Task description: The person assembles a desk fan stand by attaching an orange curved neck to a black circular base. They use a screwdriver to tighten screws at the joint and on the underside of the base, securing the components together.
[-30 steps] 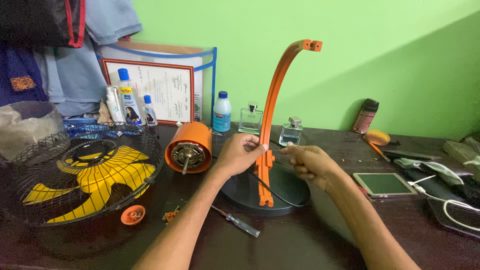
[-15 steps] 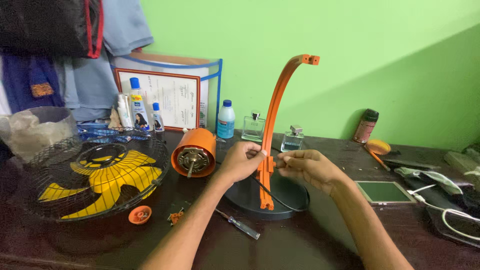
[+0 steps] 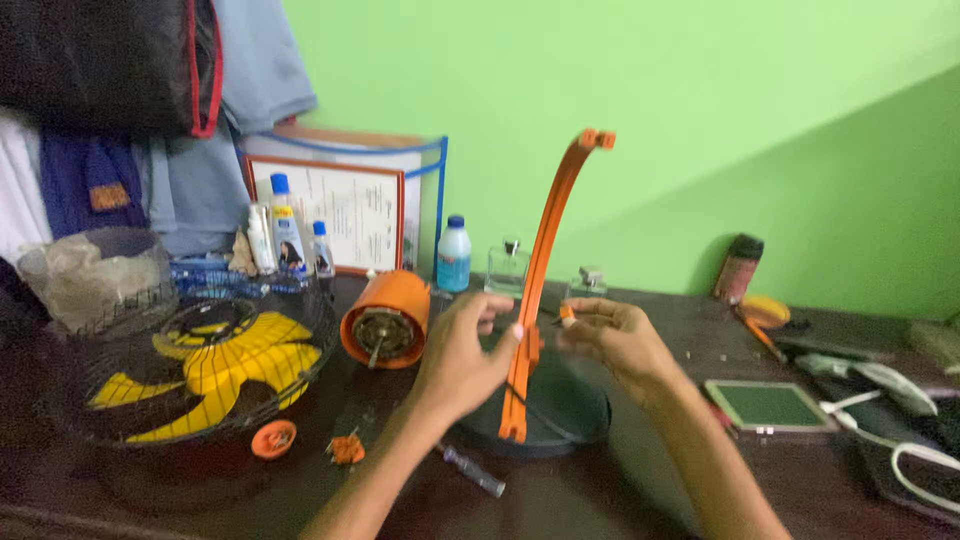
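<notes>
The left hand [image 3: 462, 355] is curled around the lower stretch of a tall curved orange plastic stand arm [image 3: 545, 260], fingers closed on it just above where it meets a dark round base plate [image 3: 560, 410] near the middle of the bench [image 3: 600, 500]. The right hand [image 3: 615, 335] comes in from the other side with thumb and fingertips pinched on a small orange piece beside the arm; what that piece is cannot be told. The arm looks like stiff, light moulded plastic, tall and top-heavy in its curve, so it probably flexes a little and is best gripped low, close to the base, where the left hand sits. Just left of the hands an orange cylindrical motor housing [image 3: 385, 320] lies on its side with its shaft pointing forward, and nearer the bench's left edge a black wire fan guard [image 3: 200, 375] holds yellow blades. A small orange round cap [image 3: 272, 438] and a screwdriver with a dark handle [image 3: 472, 470] lie toward the front edge. Along the back edge stand plastic bottles [image 3: 453, 255] and a framed sheet [image 3: 350, 215]. Toward the right edge a flat green-faced tablet [image 3: 765, 405] and white cables [image 3: 920, 465] crowd the surface, leaving open room mainly in front of the base plate.
</notes>
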